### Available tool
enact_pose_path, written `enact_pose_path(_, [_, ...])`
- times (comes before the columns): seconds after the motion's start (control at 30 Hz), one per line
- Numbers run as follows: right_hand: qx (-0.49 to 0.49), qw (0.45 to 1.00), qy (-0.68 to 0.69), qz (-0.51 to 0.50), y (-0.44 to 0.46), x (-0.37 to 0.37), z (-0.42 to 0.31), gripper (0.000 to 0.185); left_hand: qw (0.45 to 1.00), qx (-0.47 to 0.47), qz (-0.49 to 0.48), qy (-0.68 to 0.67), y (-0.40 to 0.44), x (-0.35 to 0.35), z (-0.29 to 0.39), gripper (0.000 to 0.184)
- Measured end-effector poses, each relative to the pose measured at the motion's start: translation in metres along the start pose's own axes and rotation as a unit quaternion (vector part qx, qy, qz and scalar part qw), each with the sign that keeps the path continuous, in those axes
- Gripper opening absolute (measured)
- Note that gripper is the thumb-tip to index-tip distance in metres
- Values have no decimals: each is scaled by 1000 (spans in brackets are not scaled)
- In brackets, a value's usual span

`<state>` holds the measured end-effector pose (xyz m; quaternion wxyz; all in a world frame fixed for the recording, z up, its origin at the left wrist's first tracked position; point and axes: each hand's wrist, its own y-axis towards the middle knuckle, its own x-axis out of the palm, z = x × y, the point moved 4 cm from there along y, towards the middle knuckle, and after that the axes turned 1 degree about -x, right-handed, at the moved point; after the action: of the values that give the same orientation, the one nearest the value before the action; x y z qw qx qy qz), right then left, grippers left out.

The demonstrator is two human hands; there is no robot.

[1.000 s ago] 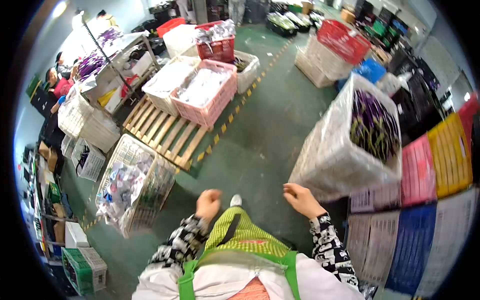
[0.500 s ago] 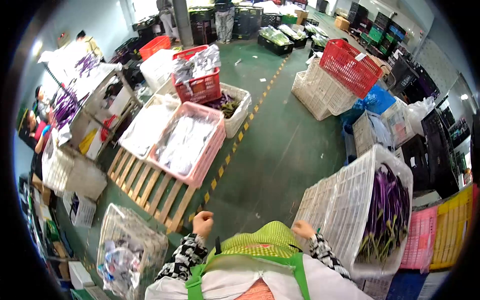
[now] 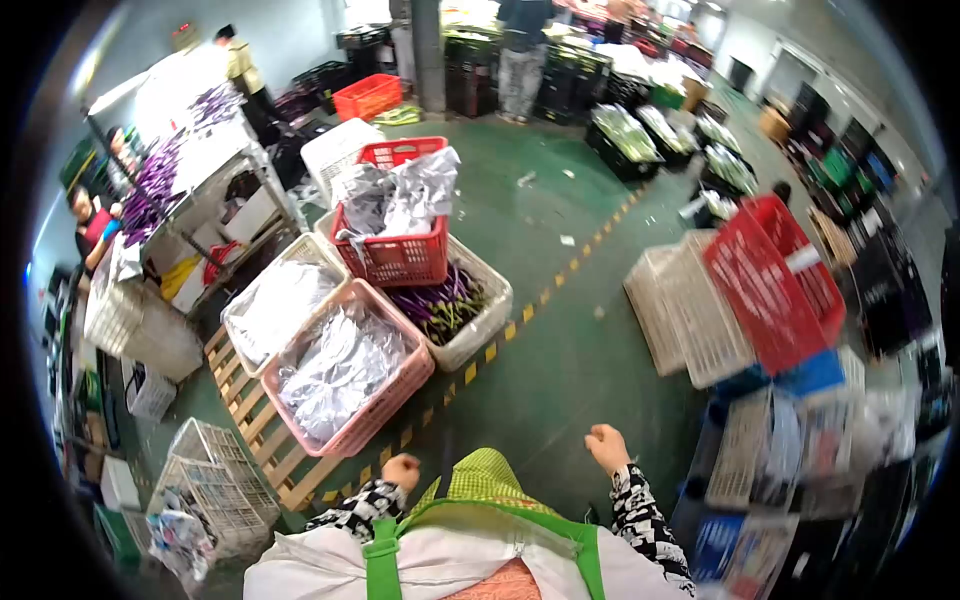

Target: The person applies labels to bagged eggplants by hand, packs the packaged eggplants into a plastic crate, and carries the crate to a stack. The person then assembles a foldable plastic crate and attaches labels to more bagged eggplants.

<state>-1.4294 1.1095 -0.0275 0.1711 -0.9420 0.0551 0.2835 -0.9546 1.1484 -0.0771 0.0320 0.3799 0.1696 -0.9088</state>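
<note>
My left hand (image 3: 402,470) hangs in front of me at the left, fingers curled in and no object showing in it. It is nearest the pink crate (image 3: 392,402), which holds crumpled silvery-grey sheeting and touches nothing of mine. Farther right, my right hand (image 3: 607,446) is held out over the green floor, also loosely fisted with nothing visible in it. Between them the yellow-green checked apron (image 3: 484,474) covers my front. Behind the pink crate, a red crate (image 3: 395,262) of grey sheeting rests above a white crate of long purple eggplants (image 3: 440,305).
A wooden pallet (image 3: 238,395) lies under the crates at left. White crates (image 3: 690,310) and a tilted red crate (image 3: 775,285) stand at right. Yellow-black tape (image 3: 510,331) crosses the floor. People stand by the eggplant table (image 3: 150,190) and at the back.
I have moved forward: the eggplant crate that was close on my right is out of view, and the tilted red crate is nearer. My right hand reaches farther ahead.
</note>
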Motion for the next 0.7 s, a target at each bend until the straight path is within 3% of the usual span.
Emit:
enact_pose_path(0.03, [-15,1000,-7,-12,43,-13,-30,41,997,-70,8,22,0,-7,-7,18])
enact_pose_path(0.1, [-8,990,119,-78,117,-30,-76,38,982,-188,-10,32,12,12,-73,20])
enact_pose_path(0.17, [9,985,139,-102,188,-34,-73,39,948,-311,-37,59,12,24,-94,21])
enact_pose_path(0.23, [1,984,153,-97,242,-41,-66,31,924,-371,-60,69,23,41,-81,21])
enact_pose_path(0.3, [-48,996,-1,-81,312,-41,22,21,912,-399,-71,59,59,74,-59,21])
enact_pose_path(0.33, [68,985,-57,-147,316,-58,34,23,911,-401,-77,55,80,89,-39,21])
enact_pose_path(0.4, [112,958,-146,-219,317,-104,74,22,930,-356,-81,44,144,122,17,22])
enact_pose_path(0.53, [209,945,-163,-194,349,-191,119,19,975,-216,-37,-22,318,146,193,23])
enact_pose_path(0.6, [253,943,-132,-169,385,-217,117,18,981,-159,-9,-109,407,135,292,23])
enact_pose_path(0.63, [264,943,-122,-161,411,-224,118,18,962,-169,-16,-215,442,124,343,22])
enact_pose_path(0.7, [278,941,-111,-156,468,-240,113,17,984,-40,73,-154,508,128,393,20])
